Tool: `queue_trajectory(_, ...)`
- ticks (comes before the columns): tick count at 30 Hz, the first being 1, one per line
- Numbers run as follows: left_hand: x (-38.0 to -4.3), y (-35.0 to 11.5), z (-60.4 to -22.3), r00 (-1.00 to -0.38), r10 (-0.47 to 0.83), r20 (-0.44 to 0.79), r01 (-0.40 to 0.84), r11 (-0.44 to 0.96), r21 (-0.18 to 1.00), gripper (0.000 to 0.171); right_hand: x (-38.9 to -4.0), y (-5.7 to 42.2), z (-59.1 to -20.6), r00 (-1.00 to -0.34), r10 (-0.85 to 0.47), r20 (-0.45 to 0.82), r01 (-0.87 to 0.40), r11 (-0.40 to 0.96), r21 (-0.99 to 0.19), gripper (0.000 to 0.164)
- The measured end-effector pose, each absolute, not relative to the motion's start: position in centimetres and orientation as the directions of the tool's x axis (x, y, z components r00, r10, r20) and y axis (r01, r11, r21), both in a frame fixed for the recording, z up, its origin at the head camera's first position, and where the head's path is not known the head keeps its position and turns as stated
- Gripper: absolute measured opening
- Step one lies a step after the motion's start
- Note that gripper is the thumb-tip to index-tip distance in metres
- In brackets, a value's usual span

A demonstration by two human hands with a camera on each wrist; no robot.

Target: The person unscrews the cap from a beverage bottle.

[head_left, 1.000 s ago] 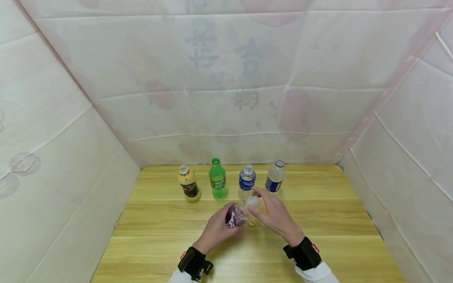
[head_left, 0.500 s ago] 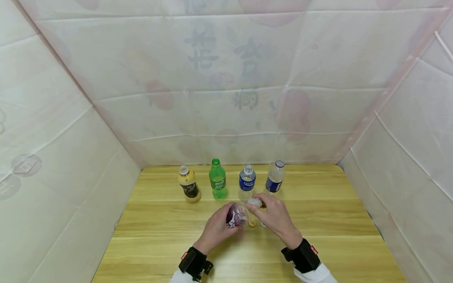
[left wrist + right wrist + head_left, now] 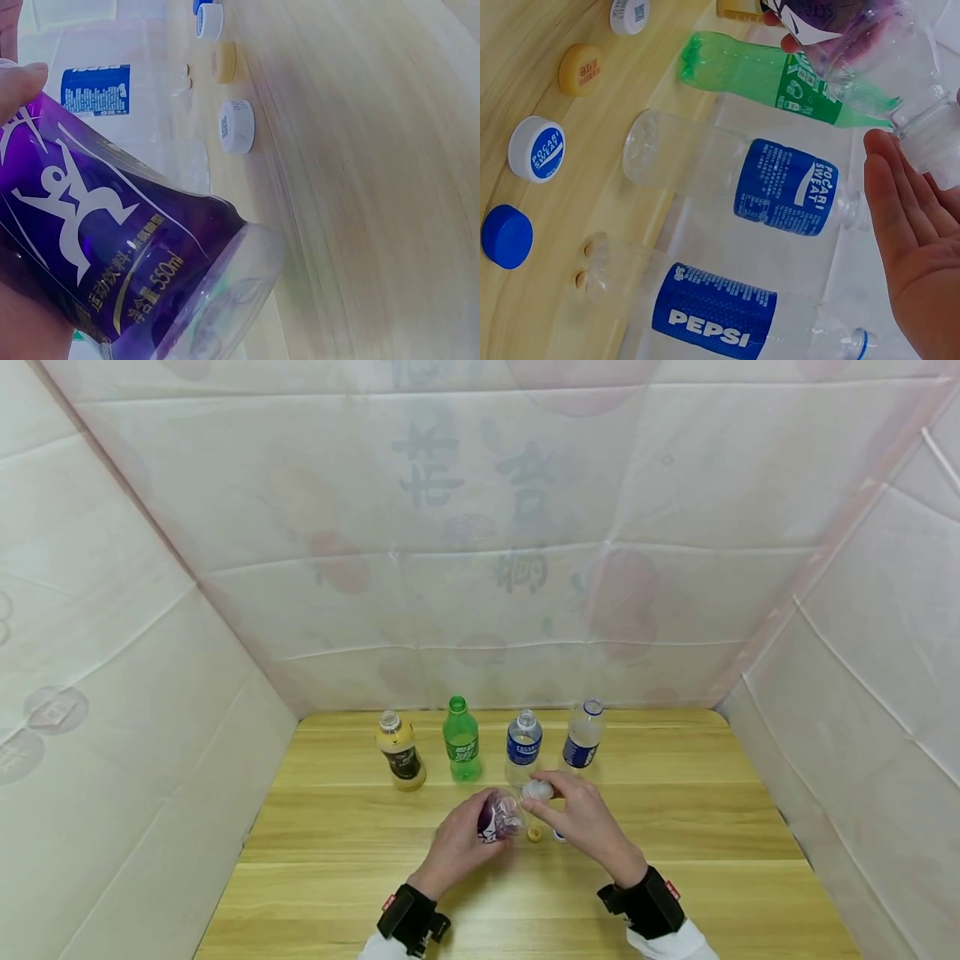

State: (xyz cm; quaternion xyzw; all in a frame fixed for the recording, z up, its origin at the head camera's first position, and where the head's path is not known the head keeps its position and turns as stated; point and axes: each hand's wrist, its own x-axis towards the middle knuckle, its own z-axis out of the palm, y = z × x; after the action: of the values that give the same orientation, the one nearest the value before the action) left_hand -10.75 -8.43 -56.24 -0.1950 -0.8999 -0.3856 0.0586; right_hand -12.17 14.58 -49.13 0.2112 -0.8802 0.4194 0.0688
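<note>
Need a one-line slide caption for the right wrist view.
Right hand at the neck of a purple-labelled bottle, above uncapped Pocari Sweat and Pepsi bottles, loose caps nearby.

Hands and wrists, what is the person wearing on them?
Both hands are bare. The left hand and right hand each have a black wrist strap with a small red tag; the left one carries a black device. White sleeves show below the straps.

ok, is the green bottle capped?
No: in the head view the green bottle stands with an open neck, and loose caps lie on the table.
</note>
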Motion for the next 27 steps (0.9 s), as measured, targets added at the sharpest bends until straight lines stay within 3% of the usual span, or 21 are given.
queue_trajectory(27, -11.31, -8.53, -56.06, -0.916, 0.326, 0.233, 0.39, 0.589, 0.708, 0.078, -12.76, 15.63, -49.01, -0.834, -0.503, 0.227, -0.421, 0.313, -0.852, 0.043)
